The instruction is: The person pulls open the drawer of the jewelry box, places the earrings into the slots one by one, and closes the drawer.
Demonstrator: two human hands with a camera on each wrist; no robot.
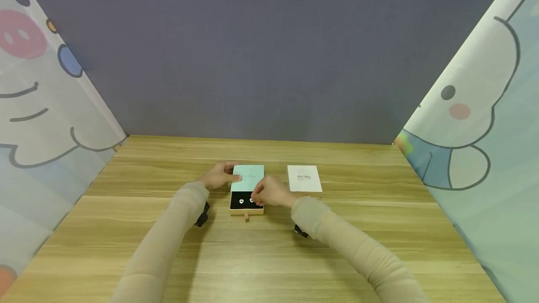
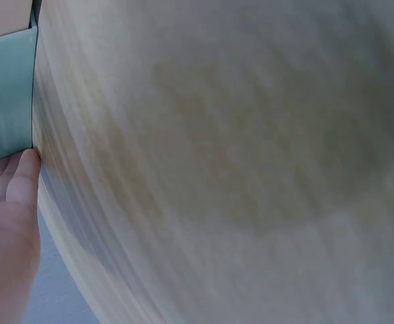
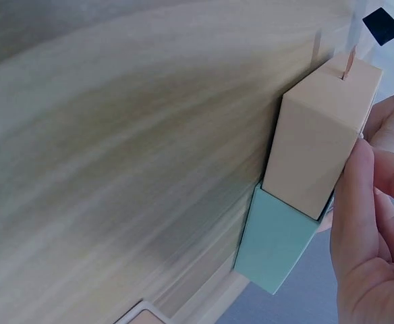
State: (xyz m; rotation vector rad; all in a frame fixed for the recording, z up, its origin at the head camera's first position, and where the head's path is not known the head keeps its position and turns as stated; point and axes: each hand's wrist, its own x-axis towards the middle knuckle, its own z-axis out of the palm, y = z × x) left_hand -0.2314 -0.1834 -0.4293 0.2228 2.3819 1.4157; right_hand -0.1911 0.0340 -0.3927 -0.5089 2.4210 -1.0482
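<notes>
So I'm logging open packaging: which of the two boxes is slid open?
The mint-sleeved box between both hands; its drawer shows earrings. The white box is closed.

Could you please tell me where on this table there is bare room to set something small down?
Bare wood lies along the table edges, left of the left hand, and right of the white box. It is crowded around the drawer box under the right hand.
</notes>
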